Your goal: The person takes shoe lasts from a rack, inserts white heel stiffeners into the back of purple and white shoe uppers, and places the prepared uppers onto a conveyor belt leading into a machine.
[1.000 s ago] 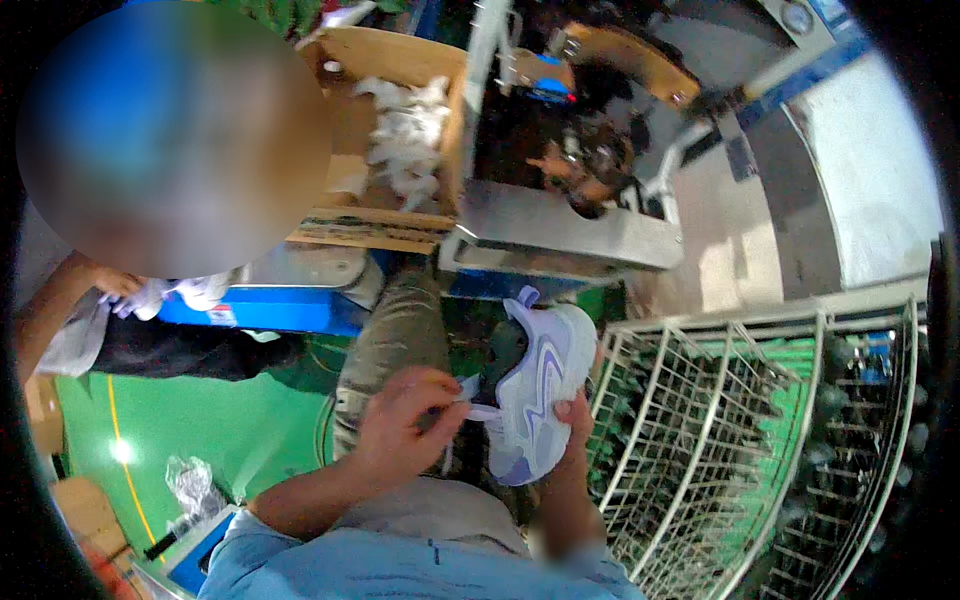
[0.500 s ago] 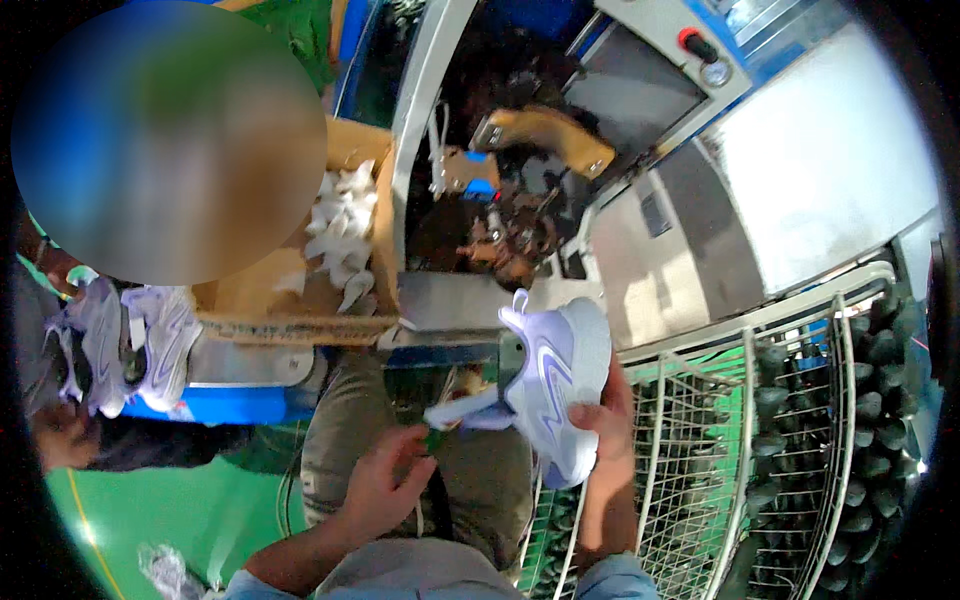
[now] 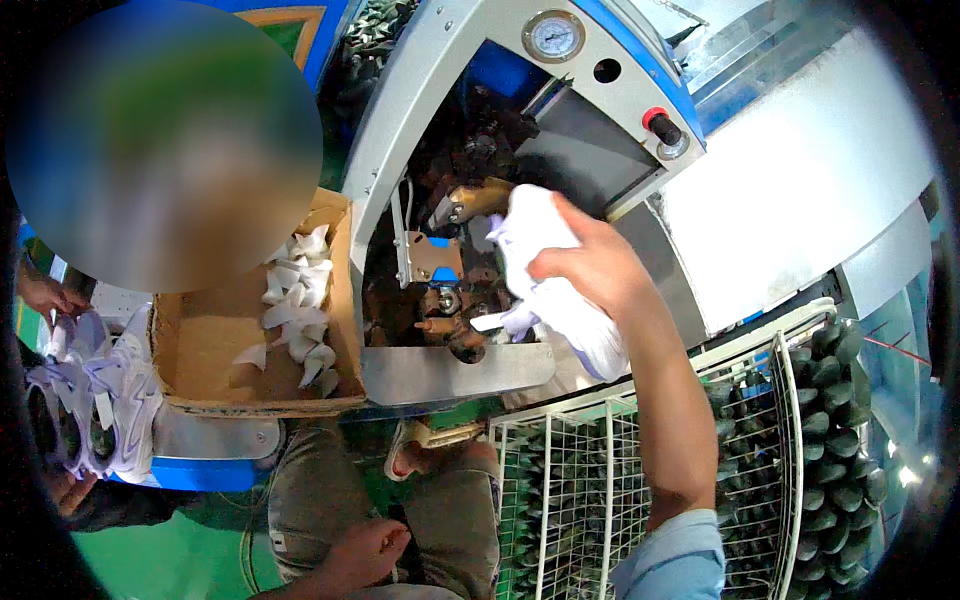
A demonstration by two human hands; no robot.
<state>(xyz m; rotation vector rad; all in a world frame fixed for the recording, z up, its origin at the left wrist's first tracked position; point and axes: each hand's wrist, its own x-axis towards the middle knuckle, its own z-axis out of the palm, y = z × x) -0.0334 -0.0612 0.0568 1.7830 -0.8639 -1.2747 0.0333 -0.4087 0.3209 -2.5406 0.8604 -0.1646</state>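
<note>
My right hand [image 3: 600, 265] is closed around a white and lilac sneaker [image 3: 580, 322], thumb and fingers gripping its side. The sneaker is tilted in front of the dark opening of a machine [image 3: 470, 200]; whether it touches any part inside cannot be made out. A pale strip, perhaps its tongue, sticks out toward the machine's metal parts [image 3: 445, 300]. Down by my lap, my left hand [image 3: 368, 552] is loosely curled, with nothing visible in it.
Left of the machine stands a cardboard box [image 3: 205, 350] with several white pieces [image 3: 298, 300]. Further left, another person's hands [image 3: 50, 298] are at lilac shoes [image 3: 125, 400]. A wire rack [image 3: 610, 480] with dark rounded shapes stands at the right. A gauge [image 3: 553, 37] and red knob [image 3: 655, 120] sit on the frame.
My right hand has carried the sneaker up and forward from above my lap to the machine opening, turning it over. My left hand has dropped back from the shoe and curled. The view has shifted.
</note>
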